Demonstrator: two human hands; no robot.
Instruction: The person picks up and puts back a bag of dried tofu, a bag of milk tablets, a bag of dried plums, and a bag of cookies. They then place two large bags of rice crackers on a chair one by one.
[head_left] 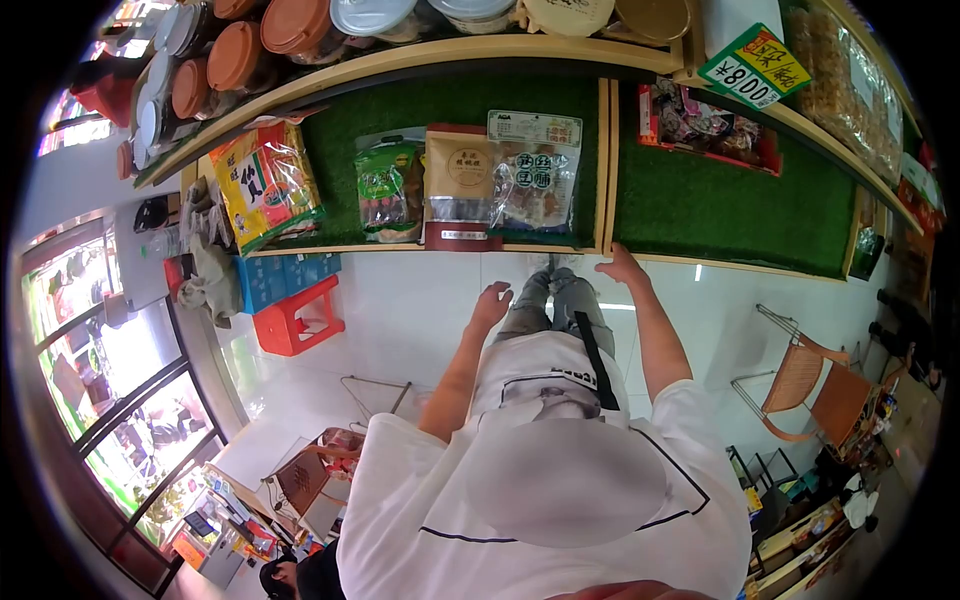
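Note:
My left hand (491,303) hangs in front of the shelf edge, its fingers loosely bent and apart, with nothing visible in it. At the shelf's front rim near the wooden divider, my right hand (623,267) has its thumb spread away and appears to touch the wood; it holds nothing that I can see. On the green-lined shelf (330,160) stand a clear snack bag with a white header (535,180), a brown-and-tan pouch (459,185) and a green snack bag (390,190). A large yellow-and-red snack bag (265,185) leans at the left end.
Lidded jars (300,28) line the upper shelf. A red box of wrapped sweets (710,125) and a price sign (755,68) are at the right. Below are a red stool (300,318), a blue box (285,280) and wicker chairs (800,385). Another person (300,575) is at bottom left.

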